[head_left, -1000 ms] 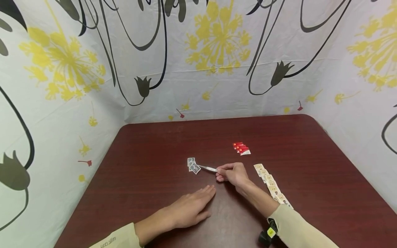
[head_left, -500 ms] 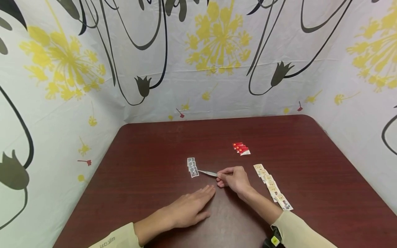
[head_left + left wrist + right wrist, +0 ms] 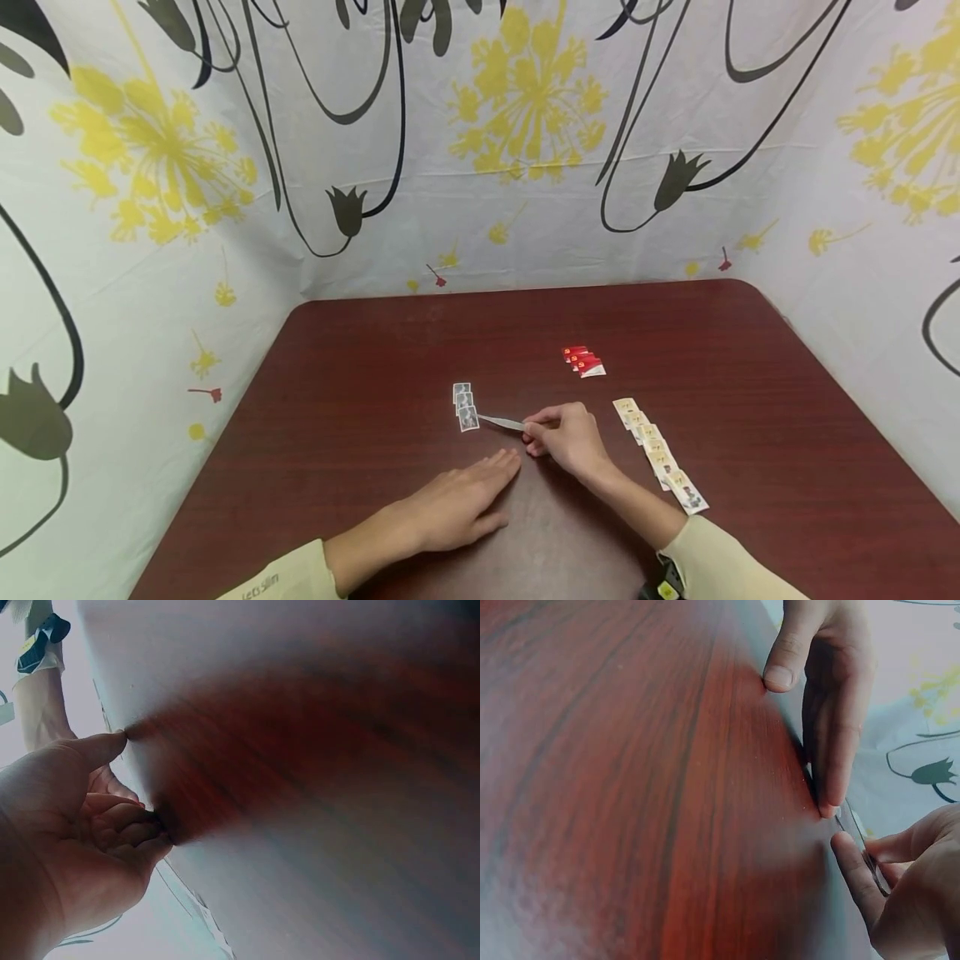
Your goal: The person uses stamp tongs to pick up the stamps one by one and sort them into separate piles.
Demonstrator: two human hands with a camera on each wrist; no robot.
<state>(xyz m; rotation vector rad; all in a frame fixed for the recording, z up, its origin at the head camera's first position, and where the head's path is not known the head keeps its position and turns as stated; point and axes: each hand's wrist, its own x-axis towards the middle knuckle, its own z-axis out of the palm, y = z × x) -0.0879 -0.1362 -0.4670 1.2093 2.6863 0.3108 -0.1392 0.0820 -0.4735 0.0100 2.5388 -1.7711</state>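
Three small grey stamps (image 3: pixel 468 419) with white borders overlap in a column left of centre on the table, in the head view. My right hand (image 3: pixel 572 437) pinches slim metal tweezers (image 3: pixel 501 422) between thumb and fingers. Their tip lies at the right edge of the nearest grey stamp; whether it touches, I cannot tell. Palm down on the tabletop, my left hand (image 3: pixel 461 504) rests with fingers extended, just in front of the stamps. The right wrist view shows the tweezers (image 3: pixel 871 864) close up, the stamps out of sight there.
A dark red-brown wooden table (image 3: pixel 360 350) fills the lower view. Several red stamps (image 3: pixel 583 361) overlap at the back. To the right, several cream stamps (image 3: pixel 660 454) form a long slanting row beside my right forearm. A patterned white cloth (image 3: pixel 525 233) hangs behind the table.
The nearest grey stamp was tilted and now stands straight, in line with the other two. My right hand and the tweezers have come slightly nearer. My left hand has stayed put.
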